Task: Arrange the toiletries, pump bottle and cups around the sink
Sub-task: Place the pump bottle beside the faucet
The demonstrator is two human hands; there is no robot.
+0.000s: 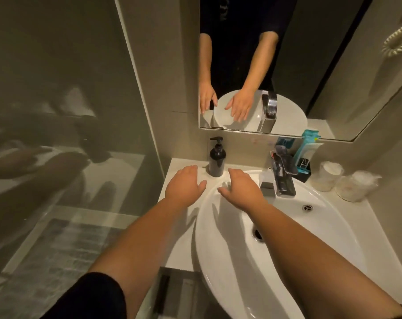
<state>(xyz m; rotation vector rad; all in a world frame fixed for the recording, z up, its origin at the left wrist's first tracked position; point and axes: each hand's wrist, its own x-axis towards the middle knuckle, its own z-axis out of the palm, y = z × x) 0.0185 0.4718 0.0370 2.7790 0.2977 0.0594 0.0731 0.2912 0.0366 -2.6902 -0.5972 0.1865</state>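
Note:
A black pump bottle (217,158) stands upright on the counter at the back left of the white sink (218,254). My left hand (183,185) hovers palm down just left of the bottle, fingers apart, holding nothing. My right hand (240,188) hovers over the sink's back rim just right of the bottle, also empty with fingers spread. Two plastic-wrapped cups (329,174) (356,185) stand at the back right of the counter. A black holder with teal-packaged toiletries (304,155) sits behind the tap.
The chrome tap (280,178) rises at the sink's back rim, between my right hand and the toiletries. A mirror (253,65) hangs above the counter. A glass partition (68,134) closes off the left side. The counter's left strip (172,217) is narrow.

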